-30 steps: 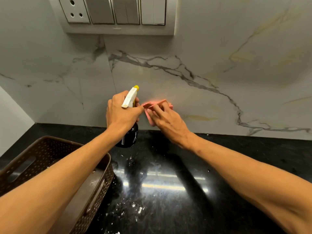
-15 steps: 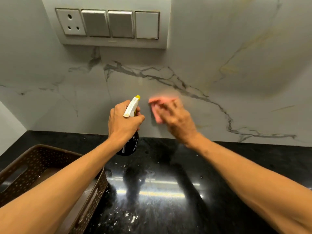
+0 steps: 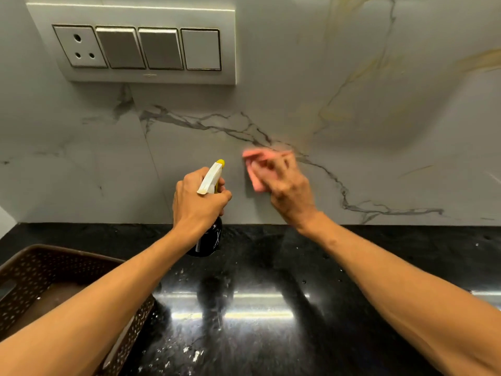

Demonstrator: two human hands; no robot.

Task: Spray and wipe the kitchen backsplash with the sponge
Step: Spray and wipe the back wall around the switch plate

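Your right hand presses the pink sponge to the backsplash, fingers apparently curled over it through blur, just right of the spray bottle your left hand grips, nozzle facing the wall.

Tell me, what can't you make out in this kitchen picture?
- Pink sponge: head view, blurred, mostly behind the right hand.
- Black spray bottle with white-and-yellow trigger: head view, left hand covers its neck; markings too small.
- Brown perforated basket: head view, cut by left edge, forearm crosses it.
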